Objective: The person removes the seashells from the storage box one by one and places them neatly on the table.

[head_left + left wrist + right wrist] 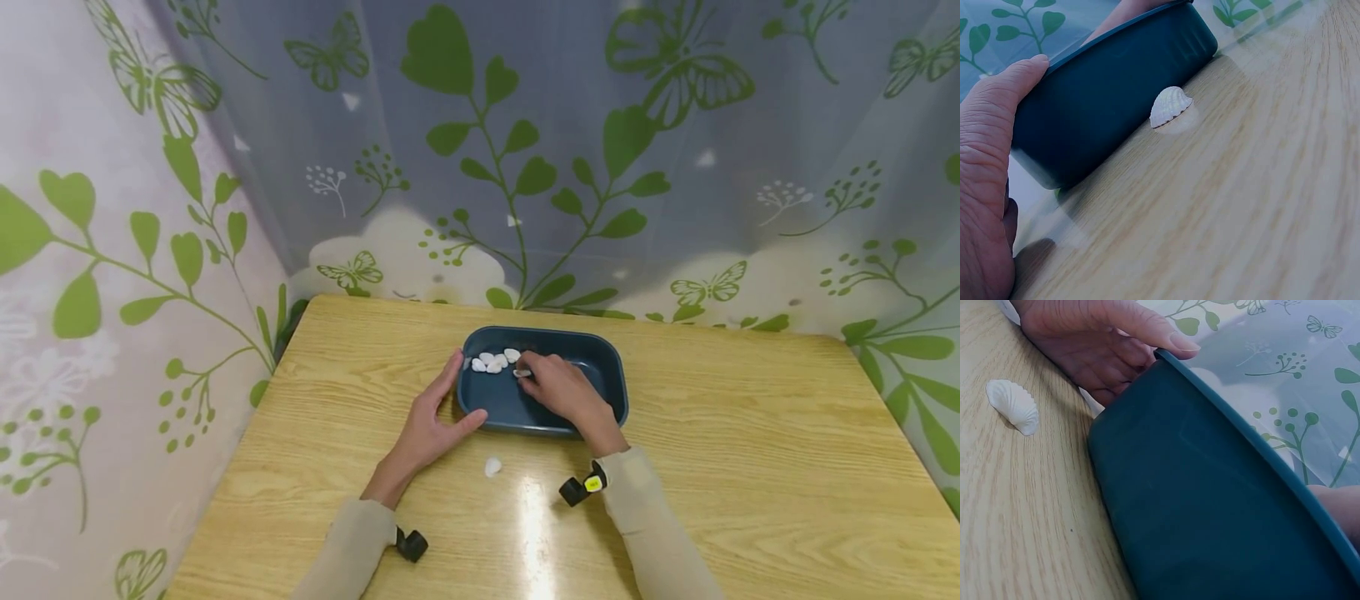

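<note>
A dark blue tray (pixel 506 408) is held at its left end by a person's left hand (pixel 423 433), with the thumb laid on the rim near the left corner and the fingers set against the outside of the left wall. Inside the tray, a small pale shell (pixel 522 374) is pinched between the thumb and fingertips of the right hand (pixel 562 390), by which part of the tray's right half is covered; whether the tray's floor is touched by that shell cannot be told.

Just to the left of the pinched shell, a cluster of white shells (pixel 495 363) is gathered along the far left part of the tray, some of them touching. A single loose shell (pixel 492 467) is seen outside on the wood-grain surface (pixel 750 450), near the tray's near side and apart from both hands. Its ribbed back and scalloped edge are shown in the wrist views.

Black devices (pixel 412 545) are worn at both wrists, the right one marked by a yellow label (pixel 594 483), and both forearms are covered by beige sleeves (pixel 652 517). The surface is backed by a curtain (pixel 555 250) printed with green leaves and butterflies.
</note>
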`<action>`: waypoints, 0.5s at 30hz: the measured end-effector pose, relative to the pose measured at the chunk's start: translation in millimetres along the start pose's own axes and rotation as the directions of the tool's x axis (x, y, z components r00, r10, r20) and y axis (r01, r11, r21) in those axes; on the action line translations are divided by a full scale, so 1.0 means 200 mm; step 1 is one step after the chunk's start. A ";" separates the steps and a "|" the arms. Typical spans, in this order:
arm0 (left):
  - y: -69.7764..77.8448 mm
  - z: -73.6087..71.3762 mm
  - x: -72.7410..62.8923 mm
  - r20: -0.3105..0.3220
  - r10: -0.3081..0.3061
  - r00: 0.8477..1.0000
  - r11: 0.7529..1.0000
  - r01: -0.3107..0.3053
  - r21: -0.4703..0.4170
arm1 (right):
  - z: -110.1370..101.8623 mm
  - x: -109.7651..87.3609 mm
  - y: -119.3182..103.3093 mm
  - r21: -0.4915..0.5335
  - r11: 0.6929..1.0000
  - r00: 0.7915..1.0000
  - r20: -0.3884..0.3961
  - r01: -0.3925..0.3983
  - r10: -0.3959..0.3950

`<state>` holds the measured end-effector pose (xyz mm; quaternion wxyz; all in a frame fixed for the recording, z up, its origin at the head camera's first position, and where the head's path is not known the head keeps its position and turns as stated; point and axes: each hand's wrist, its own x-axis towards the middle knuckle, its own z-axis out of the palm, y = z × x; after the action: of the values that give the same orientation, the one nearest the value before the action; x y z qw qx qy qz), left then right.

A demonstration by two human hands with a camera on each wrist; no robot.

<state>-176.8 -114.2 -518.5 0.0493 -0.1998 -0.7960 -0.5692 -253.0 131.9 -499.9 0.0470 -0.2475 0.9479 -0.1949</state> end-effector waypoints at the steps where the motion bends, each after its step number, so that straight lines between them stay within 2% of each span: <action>1: 0.00 0.00 0.00 -0.001 0.002 1.000 1.000 -0.002 0.000 | 0.00 0.00 0.00 0.001 1.000 1.000 -0.002 0.003 -0.003; 7: 0.00 0.00 0.00 -0.004 -0.001 1.000 1.000 0.001 -0.013 | -0.02 -0.01 0.00 0.012 1.000 0.999 0.031 0.020 -0.021; 15: 0.02 0.00 0.00 0.000 0.003 1.000 1.000 -0.003 0.004 | -0.03 -0.01 -0.01 0.079 0.997 0.995 0.097 0.024 -0.032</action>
<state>-175.7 -113.8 -515.5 0.0506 -0.2007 -0.7969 -0.5676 -252.1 134.0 -493.5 0.1004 -0.2681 0.9326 -0.2197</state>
